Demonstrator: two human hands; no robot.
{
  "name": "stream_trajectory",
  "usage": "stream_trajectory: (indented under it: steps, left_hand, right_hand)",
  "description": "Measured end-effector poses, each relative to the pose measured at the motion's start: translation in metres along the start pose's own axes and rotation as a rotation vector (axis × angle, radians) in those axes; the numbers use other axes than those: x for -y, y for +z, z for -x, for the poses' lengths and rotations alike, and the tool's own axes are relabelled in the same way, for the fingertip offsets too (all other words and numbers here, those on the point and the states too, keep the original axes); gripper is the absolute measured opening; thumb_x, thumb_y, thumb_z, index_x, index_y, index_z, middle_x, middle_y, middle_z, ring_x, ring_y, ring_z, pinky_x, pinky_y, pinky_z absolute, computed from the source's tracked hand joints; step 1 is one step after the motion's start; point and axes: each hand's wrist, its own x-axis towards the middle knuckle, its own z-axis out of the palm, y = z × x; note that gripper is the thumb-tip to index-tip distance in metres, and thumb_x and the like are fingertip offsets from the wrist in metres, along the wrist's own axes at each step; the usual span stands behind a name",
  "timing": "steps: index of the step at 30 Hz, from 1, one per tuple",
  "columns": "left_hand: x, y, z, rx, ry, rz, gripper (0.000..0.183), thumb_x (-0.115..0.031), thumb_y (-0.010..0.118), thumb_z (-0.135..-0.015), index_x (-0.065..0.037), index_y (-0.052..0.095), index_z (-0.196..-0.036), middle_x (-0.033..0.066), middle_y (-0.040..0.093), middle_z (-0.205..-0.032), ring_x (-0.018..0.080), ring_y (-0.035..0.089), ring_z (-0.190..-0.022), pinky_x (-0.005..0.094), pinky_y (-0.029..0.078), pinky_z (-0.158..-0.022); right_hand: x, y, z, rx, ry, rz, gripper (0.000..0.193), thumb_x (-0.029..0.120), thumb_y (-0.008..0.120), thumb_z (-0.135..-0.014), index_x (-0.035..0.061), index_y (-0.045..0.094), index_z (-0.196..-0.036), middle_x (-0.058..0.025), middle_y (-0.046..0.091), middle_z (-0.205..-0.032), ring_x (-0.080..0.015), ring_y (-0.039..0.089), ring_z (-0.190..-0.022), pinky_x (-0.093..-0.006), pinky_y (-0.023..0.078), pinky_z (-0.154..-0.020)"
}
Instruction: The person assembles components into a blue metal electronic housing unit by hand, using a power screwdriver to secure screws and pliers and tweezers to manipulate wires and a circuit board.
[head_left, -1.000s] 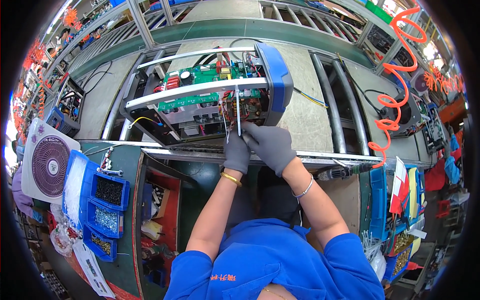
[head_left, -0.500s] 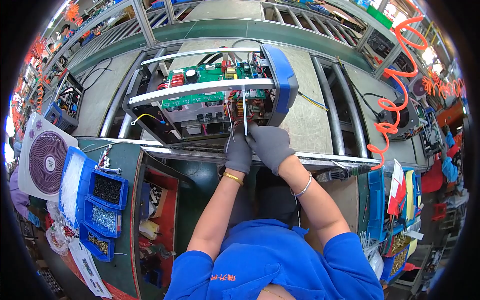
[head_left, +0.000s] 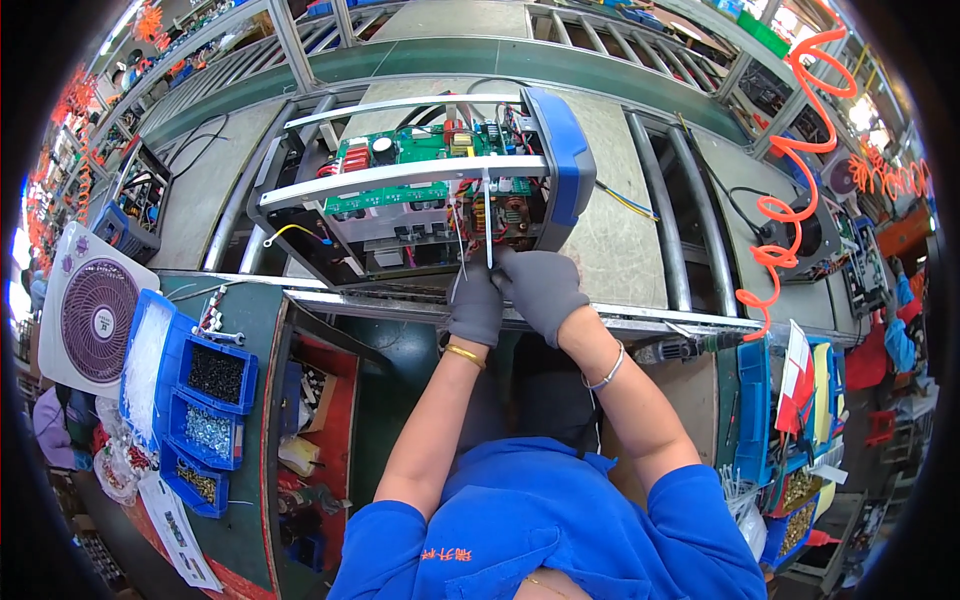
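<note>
An open electronic unit point(head_left: 400, 270) with a dark metal frame and a blue end panel point(head_left: 570, 170) lies on the conveyor in front of me. Green circuit boards point(head_left: 405, 148), copper coils and wires show inside. At its near lower edge, my gloved left hand point(head_left: 474, 303) and gloved right hand point(head_left: 543, 292) are close together. Both have curled fingers; what they pinch is hidden by the gloves. A narrow white strip point(head_left: 489, 225), like a cable tie, runs down to the fingertips. A thinner pale strand point(head_left: 460, 240) hangs just left of it.
To the left, blue bins point(head_left: 207, 430) of screws and washers, a spanner point(head_left: 226, 338) and a fan point(head_left: 98, 318) stand by a bench. Metal rollers point(head_left: 660, 210) flank the unit. An orange coiled hose point(head_left: 790, 205) hangs at right, above a power screwdriver point(head_left: 675, 349).
Both hands stay at the unit's near edge, with only a slight shift of the fingers. At the far left, a person in purple has come further into view beside the fan.
</note>
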Motion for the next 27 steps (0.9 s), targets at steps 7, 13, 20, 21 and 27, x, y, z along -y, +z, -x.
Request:
stream_trajectory:
  steps: [7, 13, 20, 21, 27]
  left_hand:
    - [-0.004, -0.008, 0.003, -0.022, 0.036, -0.123, 0.033, -0.005, 0.056, -0.091, -0.006, 0.066, -0.122, 0.0229, 0.071, -0.103, 0.0406, 0.070, -0.094, 0.0448, 0.055, -0.078]
    - [-0.023, -0.013, 0.003, -0.045, -0.068, 0.118, 0.030, -0.016, 0.064, -0.092, -0.005, 0.066, -0.120, 0.0206, 0.072, -0.094, 0.0358, 0.069, -0.083, 0.0413, 0.054, -0.070]
    - [-0.042, -0.010, -0.005, -0.054, -0.795, 1.342, 0.021, -0.030, 0.068, -0.099, -0.020, 0.062, -0.116, -0.0033, 0.041, -0.060, 0.0071, 0.037, -0.044, 0.0227, 0.023, -0.039]
    - [-0.041, -0.007, -0.006, -0.027, -0.775, 1.466, 0.019, -0.028, 0.067, -0.100, -0.020, 0.061, -0.115, -0.0031, 0.038, -0.060, 0.0074, 0.036, -0.044, 0.0226, 0.023, -0.039]
    - [-0.038, -0.005, -0.005, 0.063, -0.677, 1.623, 0.015, -0.032, 0.056, -0.105, -0.017, 0.059, -0.107, -0.0015, 0.040, -0.062, 0.0075, 0.031, -0.045, 0.0223, 0.019, -0.039]
  right_hand:
    - [-0.012, 0.008, 0.001, -0.036, -0.098, -0.085, 0.025, 0.033, 0.064, -0.093, 0.0116, 0.070, -0.103, -0.0139, 0.072, -0.084, -0.0368, 0.070, -0.083, -0.0494, 0.054, -0.071]
    - [-0.015, 0.004, 0.018, -0.245, -0.022, -0.548, 0.018, 0.020, 0.066, -0.092, 0.0053, 0.068, -0.103, -0.0127, 0.072, -0.079, -0.0242, 0.071, -0.073, -0.0355, 0.055, -0.069]
    - [-0.043, -0.038, 0.040, -0.619, -0.044, -0.856, 0.011, 0.001, 0.067, -0.090, 0.0011, 0.065, -0.101, -0.0060, 0.075, -0.089, -0.0083, 0.071, -0.077, -0.0250, 0.056, -0.067]
    - [-0.043, -0.041, 0.041, -0.619, -0.040, -0.853, 0.011, 0.001, 0.067, -0.090, 0.0011, 0.065, -0.101, -0.0060, 0.075, -0.089, -0.0083, 0.071, -0.077, -0.0250, 0.056, -0.067]
    - [-0.032, -0.062, 0.047, -0.590, -0.053, -0.567, 0.016, 0.003, 0.070, -0.084, 0.0063, 0.069, -0.100, -0.0063, 0.074, -0.083, -0.0134, 0.074, -0.075, -0.0268, 0.056, -0.064]
